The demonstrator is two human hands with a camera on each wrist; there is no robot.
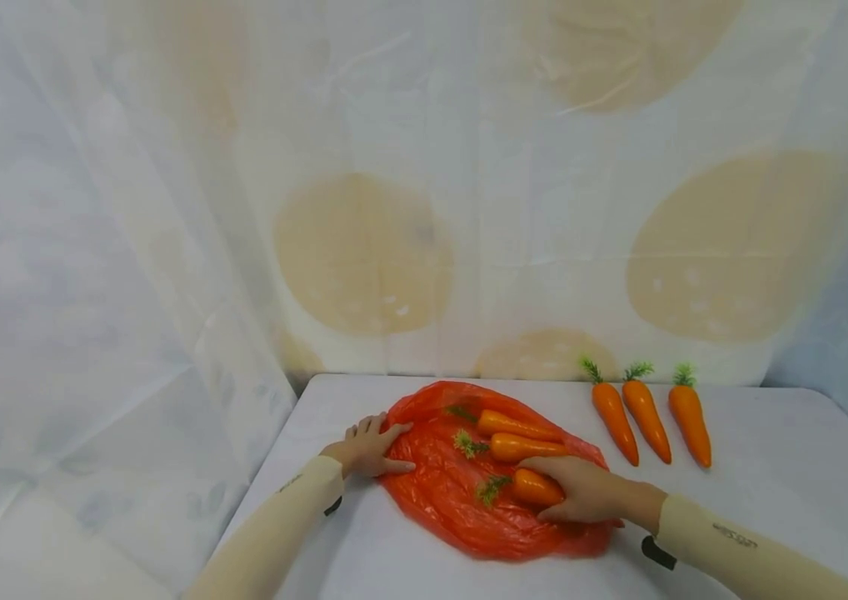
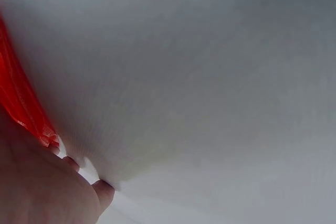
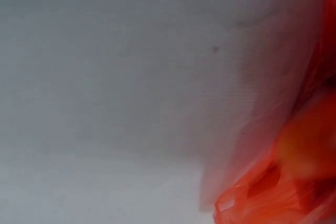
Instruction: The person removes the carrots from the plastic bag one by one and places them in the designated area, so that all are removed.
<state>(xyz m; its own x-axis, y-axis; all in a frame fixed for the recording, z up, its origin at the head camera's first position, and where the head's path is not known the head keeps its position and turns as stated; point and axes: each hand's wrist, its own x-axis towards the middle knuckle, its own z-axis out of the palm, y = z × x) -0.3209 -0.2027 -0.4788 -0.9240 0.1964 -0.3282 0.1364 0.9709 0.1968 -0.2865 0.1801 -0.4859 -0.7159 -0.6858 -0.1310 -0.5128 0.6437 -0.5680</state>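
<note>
From the head view, the person's right hand (image 1: 585, 492) has its fingers over the far side of the nearest carrot (image 1: 536, 487) and its thumb to the near side, so I'd say it grips that one, though the tip is hidden beneath the hand. The carrot lies on the crumpled red bag (image 1: 446, 517), leaves to the left, its long axis running roughly along the near edge of the worktop (image 1: 784, 483); the right hand is clearly the closer one. Two more carrots (image 1: 525, 448) lie just beyond it on the plastic, set much the same way, and whether any fold covers them I can't make out. Over by the worktop's left edge, the left hand (image 1: 371, 446) rests on the bag's margin with fingers spread and seems to have hold of nothing. Three further carrots (image 1: 647, 417) lie apart to the right, leaves toward the far edge and tips toward the near one, again on the right hand's side. The left wrist view adds what the head view doesn't: fingertips beside the plastic's rim, at or close to the bare white surface. The right wrist view gives the bag's loose margin with an opening among its folds, plus a blurred orange shape (image 3: 310, 142), likely the carrot; no finger shows distinctly there.
</note>
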